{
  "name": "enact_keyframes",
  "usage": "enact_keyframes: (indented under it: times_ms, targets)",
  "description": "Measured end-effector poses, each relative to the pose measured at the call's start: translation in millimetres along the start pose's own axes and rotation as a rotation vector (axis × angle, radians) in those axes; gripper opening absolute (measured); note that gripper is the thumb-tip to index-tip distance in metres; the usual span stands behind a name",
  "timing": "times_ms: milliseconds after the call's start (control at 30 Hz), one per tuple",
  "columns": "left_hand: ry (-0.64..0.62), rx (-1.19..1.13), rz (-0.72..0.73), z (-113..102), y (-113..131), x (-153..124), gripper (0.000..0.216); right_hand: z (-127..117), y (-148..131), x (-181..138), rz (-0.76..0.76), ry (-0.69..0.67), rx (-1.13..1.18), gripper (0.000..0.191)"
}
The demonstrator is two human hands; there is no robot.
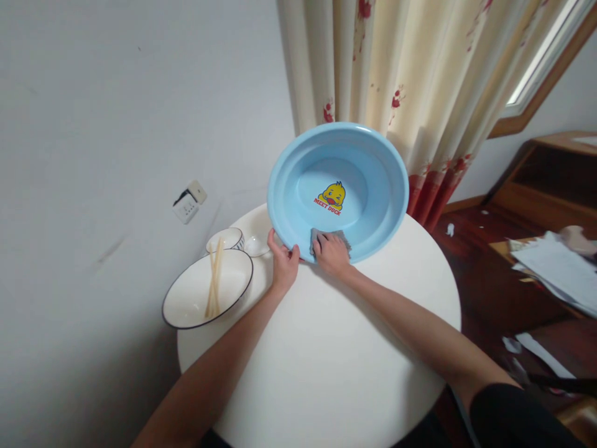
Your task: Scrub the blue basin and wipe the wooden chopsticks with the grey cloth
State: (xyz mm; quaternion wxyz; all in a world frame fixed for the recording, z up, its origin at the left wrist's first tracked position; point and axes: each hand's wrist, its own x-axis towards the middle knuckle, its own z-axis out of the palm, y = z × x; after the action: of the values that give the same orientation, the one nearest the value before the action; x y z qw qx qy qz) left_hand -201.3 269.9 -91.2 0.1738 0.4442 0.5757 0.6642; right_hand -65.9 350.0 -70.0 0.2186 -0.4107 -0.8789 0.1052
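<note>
A light blue plastic basin is tilted up on the round white table, its inside facing me, with a yellow duck print on its bottom. My left hand grips the basin's near left rim, thumb on the inner side and some fingers hidden behind it. My right hand presses a grey cloth against the inner wall near the lower rim. The cloth is bunched under the fingers, with its edges showing around them.
Left of the basin, a large white bowl with a dark rim holds chopsticks. Smaller bowls stand behind it on the white table. A wall with sockets rises at left, a curtain behind. Papers lie at right.
</note>
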Motion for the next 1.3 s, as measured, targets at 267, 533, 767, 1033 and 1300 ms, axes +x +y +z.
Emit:
enact_keyframes:
  times_ms: [267, 533, 767, 1033, 1300]
  targets:
    - [0.030, 0.027, 0.071, 0.3, -9.5, 9.6, 0.091, 3.9, -10.8, 21.9, 0.121, -0.005, 0.000, 0.044]
    - [0.033, 0.075, 0.115, -1.3, -11.3, 15.9, 0.098, 8.1, -11.1, 19.8, 0.102, 0.067, 0.023, 0.042]
    - [0.036, 0.073, 0.093, 0.1, -3.2, 12.3, 0.100, 4.1, -13.4, 16.1, 0.109, 0.068, 0.051, 0.041]
    - [0.061, 0.072, 0.116, 0.6, -3.6, 13.0, 0.100, 7.0, -15.5, 14.4, 0.137, 0.096, 0.055, 0.039]
    - [0.077, 0.090, 0.214, 1.9, 0.1, 12.1, 0.092, 8.6, -13.9, 14.6, 0.132, 0.099, 0.044, 0.041]
